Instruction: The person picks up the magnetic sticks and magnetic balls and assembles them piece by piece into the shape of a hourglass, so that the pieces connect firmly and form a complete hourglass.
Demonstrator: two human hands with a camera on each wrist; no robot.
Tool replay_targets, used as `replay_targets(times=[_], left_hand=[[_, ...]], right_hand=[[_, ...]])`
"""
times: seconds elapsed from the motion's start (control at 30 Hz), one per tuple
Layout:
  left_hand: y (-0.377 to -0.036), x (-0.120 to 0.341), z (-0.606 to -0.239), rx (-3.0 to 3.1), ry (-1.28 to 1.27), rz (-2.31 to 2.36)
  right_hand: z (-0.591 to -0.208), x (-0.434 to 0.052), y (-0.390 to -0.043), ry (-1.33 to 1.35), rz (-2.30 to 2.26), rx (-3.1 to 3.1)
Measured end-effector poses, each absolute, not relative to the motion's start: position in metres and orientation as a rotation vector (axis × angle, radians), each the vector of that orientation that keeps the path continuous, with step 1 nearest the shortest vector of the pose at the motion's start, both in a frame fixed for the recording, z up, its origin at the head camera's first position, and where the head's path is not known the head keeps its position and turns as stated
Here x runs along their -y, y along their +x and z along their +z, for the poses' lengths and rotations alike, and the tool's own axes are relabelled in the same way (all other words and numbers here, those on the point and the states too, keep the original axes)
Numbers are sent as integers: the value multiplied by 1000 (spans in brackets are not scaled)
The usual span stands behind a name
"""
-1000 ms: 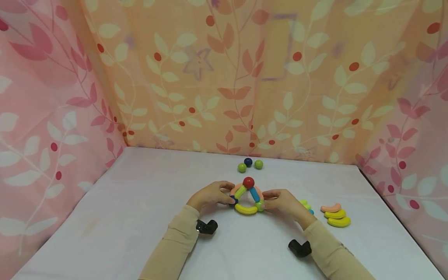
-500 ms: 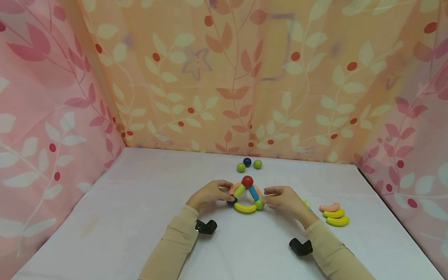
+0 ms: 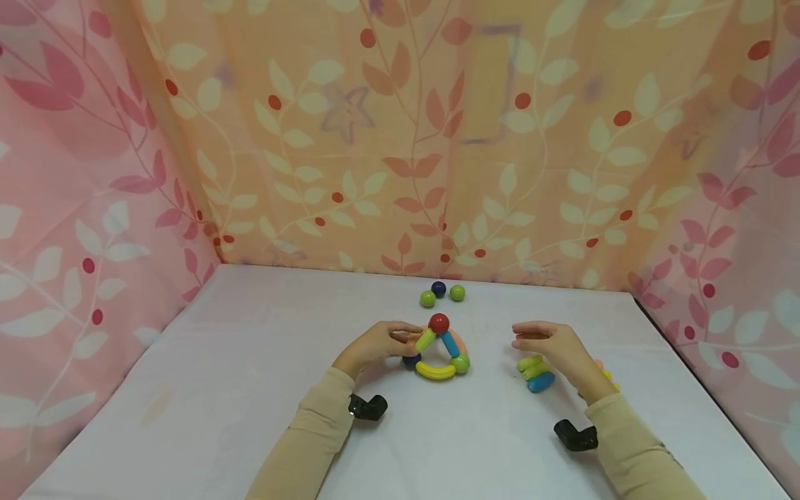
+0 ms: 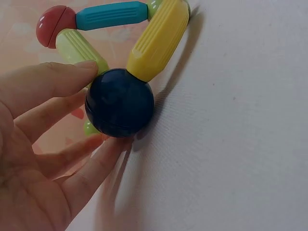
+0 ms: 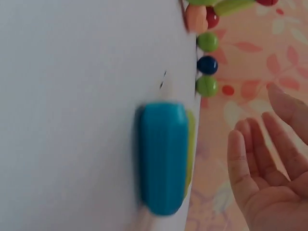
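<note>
- Near the middle of the table point(image 3: 475, 444), a frame of rods and balls point(image 3: 449, 342), topped by a red ball point(image 3: 439, 323), is held at its left corner by the left hand point(image 3: 377, 347): the thumb is laid on a green rod point(image 4: 79, 48), and the fingers are curled behind the dark blue ball point(image 4: 120, 102).
- Well apart from the frame, to its right, the right hand point(image 3: 556, 346) is held above the table, its fingers slightly spread, the thumb kept off them, nothing gripped.
- Below that hand, on the person's side of its fingertips, a loose blue rod point(image 3: 541, 382) and loose green rods point(image 3: 531, 364) are set side by side; by the right hand they are far more easily reached.
- Crosswise to the person, somewhat aslant, the blue rod's long axis is laid; for a grasp, a lowering of the fingers across that axis would be judged needed.
</note>
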State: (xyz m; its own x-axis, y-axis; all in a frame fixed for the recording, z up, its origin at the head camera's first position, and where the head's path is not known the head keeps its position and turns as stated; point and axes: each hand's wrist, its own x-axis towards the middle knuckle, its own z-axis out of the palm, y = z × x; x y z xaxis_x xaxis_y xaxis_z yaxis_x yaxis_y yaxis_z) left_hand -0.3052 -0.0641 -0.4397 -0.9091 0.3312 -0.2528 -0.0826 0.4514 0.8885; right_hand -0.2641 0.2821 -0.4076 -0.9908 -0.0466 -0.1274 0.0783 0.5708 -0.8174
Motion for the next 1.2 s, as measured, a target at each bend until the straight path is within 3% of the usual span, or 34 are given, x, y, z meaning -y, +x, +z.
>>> replay_targets(times=[0.53,0.8,1.2], left_hand=[[-305,64,-441,-2316,231,1447],[-305,63,-441,-2320,217,1431],[-305,63,-441,-2311,188,1450]], right_hand=[[-422,-315,-264,119,-1289,-2619],[-426,-319,-266,45,-1240,-2570],[-432,-314,-278,163,-1161,-2561]])
